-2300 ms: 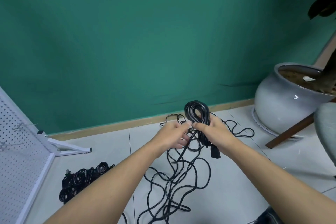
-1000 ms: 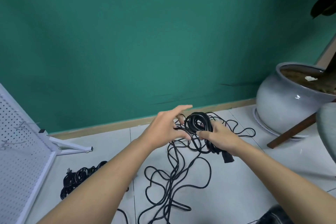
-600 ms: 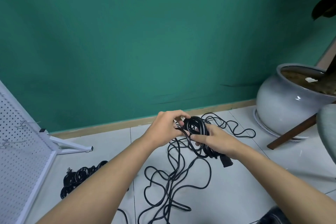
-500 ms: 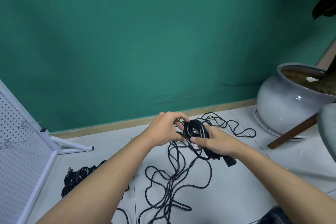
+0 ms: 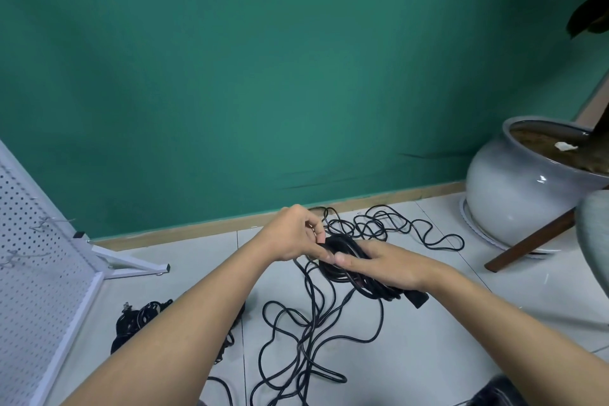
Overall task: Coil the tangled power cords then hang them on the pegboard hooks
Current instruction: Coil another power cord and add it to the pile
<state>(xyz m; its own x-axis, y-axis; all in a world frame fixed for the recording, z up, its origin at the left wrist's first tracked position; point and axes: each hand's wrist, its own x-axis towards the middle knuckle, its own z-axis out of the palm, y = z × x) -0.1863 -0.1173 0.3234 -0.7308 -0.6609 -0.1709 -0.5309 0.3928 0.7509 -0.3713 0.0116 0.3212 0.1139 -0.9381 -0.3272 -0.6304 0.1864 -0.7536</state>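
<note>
Coil: slantwise, gripped by right hand.
Left hand: pinching coil's left end.
Pegboard: well left of coil, left hand nearer.

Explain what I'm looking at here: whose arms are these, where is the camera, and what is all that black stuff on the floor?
No machine here: these are a person's two bare arms, filmed by one wide-angle camera worn on their head, looking forward and down. The right hand holds a part-wound coil of black power cord, fingers curled round it; its plug pokes out near the wrist. The left hand pinches the cord at the coil's far end. The rest lies in loose tangled loops on the tiled floor. Another black cord bundle lies at the left, beside a white pegboard with wire hooks, where coils should hang. The grey plant pot at right plays no part.
</note>
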